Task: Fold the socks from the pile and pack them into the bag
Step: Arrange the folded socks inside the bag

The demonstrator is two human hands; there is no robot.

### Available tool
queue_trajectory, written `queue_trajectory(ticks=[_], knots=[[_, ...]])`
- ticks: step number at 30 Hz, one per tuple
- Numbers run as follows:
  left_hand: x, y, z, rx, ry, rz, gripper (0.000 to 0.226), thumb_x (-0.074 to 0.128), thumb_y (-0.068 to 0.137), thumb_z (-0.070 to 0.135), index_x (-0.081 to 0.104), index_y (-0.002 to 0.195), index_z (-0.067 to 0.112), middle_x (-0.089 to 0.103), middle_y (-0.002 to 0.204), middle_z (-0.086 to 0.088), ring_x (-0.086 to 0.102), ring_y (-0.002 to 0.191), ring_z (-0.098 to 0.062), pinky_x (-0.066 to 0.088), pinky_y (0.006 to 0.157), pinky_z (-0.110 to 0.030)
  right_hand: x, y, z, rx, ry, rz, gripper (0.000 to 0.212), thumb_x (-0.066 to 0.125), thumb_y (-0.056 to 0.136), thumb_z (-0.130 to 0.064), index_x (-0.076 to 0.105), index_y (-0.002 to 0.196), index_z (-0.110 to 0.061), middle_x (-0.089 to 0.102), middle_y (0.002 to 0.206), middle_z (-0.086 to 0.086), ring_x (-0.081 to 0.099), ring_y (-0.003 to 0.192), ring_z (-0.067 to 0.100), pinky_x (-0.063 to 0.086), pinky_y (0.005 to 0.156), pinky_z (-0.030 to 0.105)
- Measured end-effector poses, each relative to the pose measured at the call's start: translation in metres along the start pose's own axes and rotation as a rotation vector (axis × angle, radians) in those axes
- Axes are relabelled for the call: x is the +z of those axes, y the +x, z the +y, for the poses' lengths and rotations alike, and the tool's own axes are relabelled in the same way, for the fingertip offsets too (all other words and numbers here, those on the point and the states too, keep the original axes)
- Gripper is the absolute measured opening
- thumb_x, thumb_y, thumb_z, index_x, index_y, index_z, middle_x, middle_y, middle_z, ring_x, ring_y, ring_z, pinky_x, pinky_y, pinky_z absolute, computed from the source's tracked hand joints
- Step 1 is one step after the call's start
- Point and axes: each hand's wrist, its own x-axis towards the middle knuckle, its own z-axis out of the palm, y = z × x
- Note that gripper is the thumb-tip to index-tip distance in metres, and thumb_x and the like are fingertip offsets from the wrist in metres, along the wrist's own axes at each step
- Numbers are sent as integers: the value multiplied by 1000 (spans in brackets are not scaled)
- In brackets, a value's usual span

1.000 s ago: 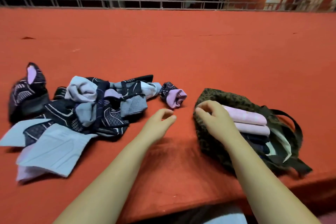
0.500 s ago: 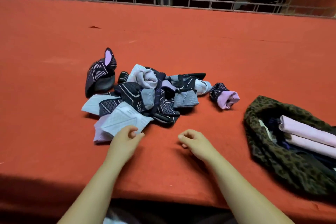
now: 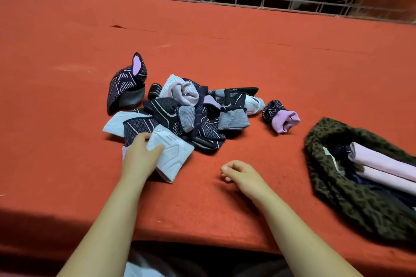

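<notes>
Left hand (image 3: 140,159) pinches the near corner of a pale blue sock (image 3: 172,156) at the front edge of the sock pile (image 3: 186,112) on the red table (image 3: 67,51). Right hand (image 3: 242,174) rests on the table, fingers loosely curled, holding nothing. Leopard-print bag (image 3: 333,189) lies open at right, well apart from the pile, 2 folded pink socks (image 3: 382,167) inside.

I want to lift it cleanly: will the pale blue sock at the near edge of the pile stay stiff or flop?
The pale blue sock will probably flop, since its thin knit already bends where the left hand grips it. It looks light. Its far end lies against the pile, so neighbours may drag along.
</notes>
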Motion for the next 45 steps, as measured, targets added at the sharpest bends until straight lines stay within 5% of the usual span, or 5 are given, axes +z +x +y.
queue_trajectory(ticks=[13, 23, 28, 35, 45], knots=[[14, -63, 75, 143, -861, -645, 22, 66, 64, 18, 53, 81, 11, 60, 64, 6, 54, 60, -4, 44, 58, -16, 7, -29, -24, 231, 627, -107, 30, 51, 87, -48, 53, 95, -19, 72, 86, 7, 67, 78, 21, 51, 76, 35], [19, -73, 72, -32, -739, -911, 56, 76, 51, 17, 54, 102, 8, 69, 70, -2, 62, 60, -11, 51, 56, -19, -26, -47, -40, -286, 575, 249, 38, 65, 73, -1, 50, 105, -16, 62, 77, 0, 58, 68, 11, 51, 65, 26], [30, -77, 77, -280, -890, -941, 41, 59, 84, 25, 50, 124, 23, 70, 74, -2, 63, 60, -12, 52, 57, -25, -45, -68, -42, -436, 346, 79, 61, 57, 67, -3, 46, 125, -18, 56, 68, -16, 48, 59, 0, 40, 56, 13], [44, -73, 90, 15, -913, -806, 63, 60, 68, 2, 50, 126, 25, 68, 94, -7, 65, 82, -15, 54, 72, -23, -61, -77, -26, -186, 179, 73, 85, 64, 61, -58, 35, 139, -40, 51, 78, 15, 52, 67, 11, 45, 64, 25], [60, -42, 101, 291, -435, -750, 60, 56, 63, 6, 59, 111, 41, 62, 98, 8, 56, 74, 0, 49, 74, -21, -64, -45, -32, -129, 577, 322, 17, 53, 91, -10, 70, 90, -14, 72, 83, -3, 62, 76, 12, 47, 69, 23]])
